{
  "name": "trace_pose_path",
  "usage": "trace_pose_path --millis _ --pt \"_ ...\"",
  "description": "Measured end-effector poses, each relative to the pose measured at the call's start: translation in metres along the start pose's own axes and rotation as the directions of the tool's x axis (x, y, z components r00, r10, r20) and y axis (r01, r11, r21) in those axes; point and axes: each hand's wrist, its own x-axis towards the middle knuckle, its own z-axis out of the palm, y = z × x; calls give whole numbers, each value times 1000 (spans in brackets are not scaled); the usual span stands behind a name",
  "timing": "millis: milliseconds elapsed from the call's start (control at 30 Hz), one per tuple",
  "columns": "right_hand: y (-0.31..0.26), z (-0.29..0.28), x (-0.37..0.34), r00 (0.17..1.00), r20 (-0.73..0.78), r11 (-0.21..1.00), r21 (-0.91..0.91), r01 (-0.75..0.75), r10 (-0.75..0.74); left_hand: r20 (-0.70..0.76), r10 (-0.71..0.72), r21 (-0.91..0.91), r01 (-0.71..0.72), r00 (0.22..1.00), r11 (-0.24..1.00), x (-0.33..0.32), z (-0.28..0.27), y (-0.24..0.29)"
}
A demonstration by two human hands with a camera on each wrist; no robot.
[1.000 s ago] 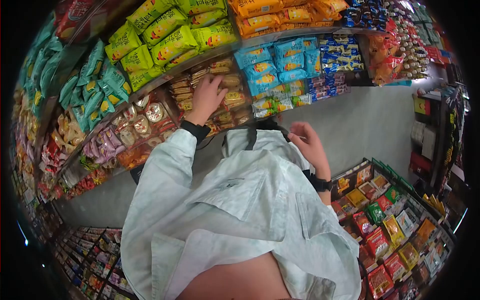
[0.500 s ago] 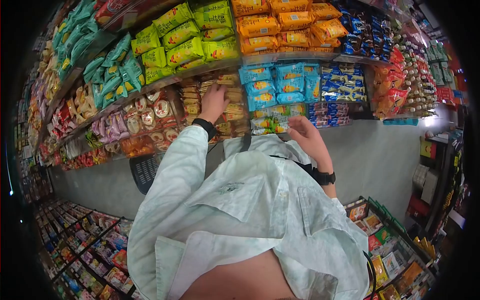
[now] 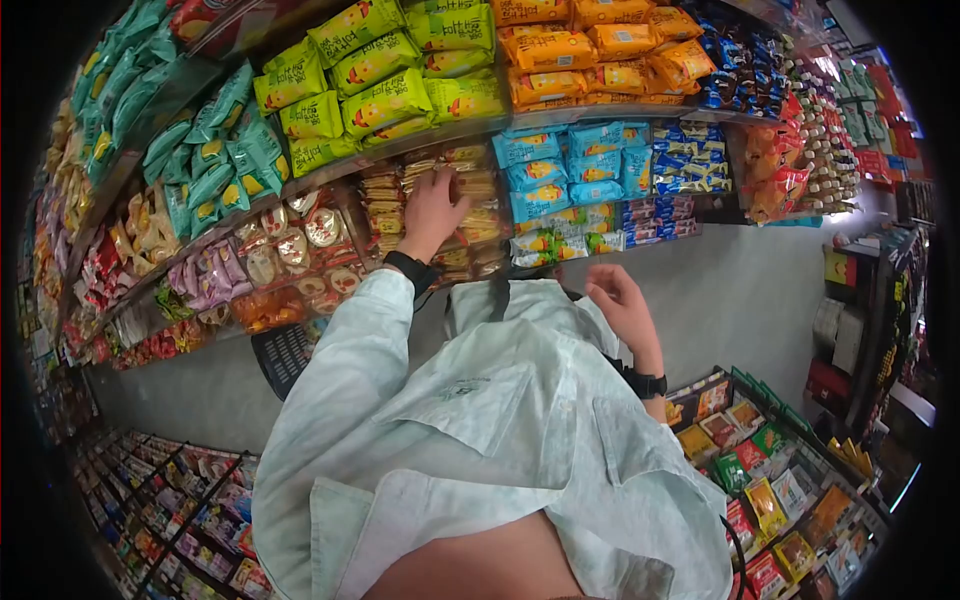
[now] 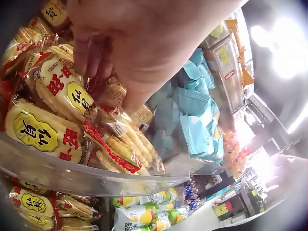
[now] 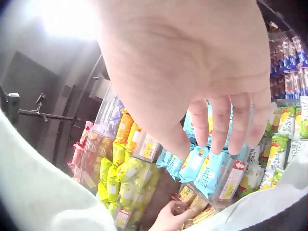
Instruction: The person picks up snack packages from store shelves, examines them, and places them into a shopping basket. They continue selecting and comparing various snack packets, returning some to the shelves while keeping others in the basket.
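Observation:
My left hand (image 3: 434,215) reaches into a shelf bin of clear-wrapped rice cracker packets (image 4: 65,91) with red and yellow labels. In the left wrist view, its fingers (image 4: 94,57) point down among the packets, the thumb apart from them. A cracker packet (image 4: 114,91) shows between thumb and fingers; I cannot tell whether they pinch it. My right hand (image 3: 624,308) hangs in front of the body with fingers loosely bent and nothing in it. Above the cracker bin sit green snack packs (image 3: 385,100), and blue packs (image 3: 535,175) fill the bin to its right.
A clear plastic lip (image 4: 96,180) fronts the cracker bin. Orange packs (image 3: 550,55) and teal packs (image 3: 215,160) stock nearby shelves. A dark basket (image 3: 283,358) is low at the left. Behind the body are racks of packets (image 3: 765,505). Grey floor (image 3: 740,275) shows at right.
The head view shifts slightly. My left hand stays over the cracker packets; my right hand rose a little towards the shelf, then came back down.

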Motion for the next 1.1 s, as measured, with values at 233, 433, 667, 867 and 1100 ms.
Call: trace_pose_path --millis 233,433,667,867,1100 --pt "19 41 -47 981 -132 985 -76 -154 143 -105 137 -94 -147 985 985 18 13 -33" --pt "33 53 -81 960 -196 980 27 -198 200 52 123 -186 -111 991 976 25 20 -32" --pt "35 43 -83 973 -194 991 -11 -132 127 0 92 -223 -90 996 971 0 -8 -38" --pt "66 -5 -73 995 -102 999 -48 -11 6 -292 -91 -253 15 952 967 -88 -40 -55" --pt "143 -51 -36 992 126 985 -173 3 19 -238 -626 -465 479 742 744 -334 37 -116"
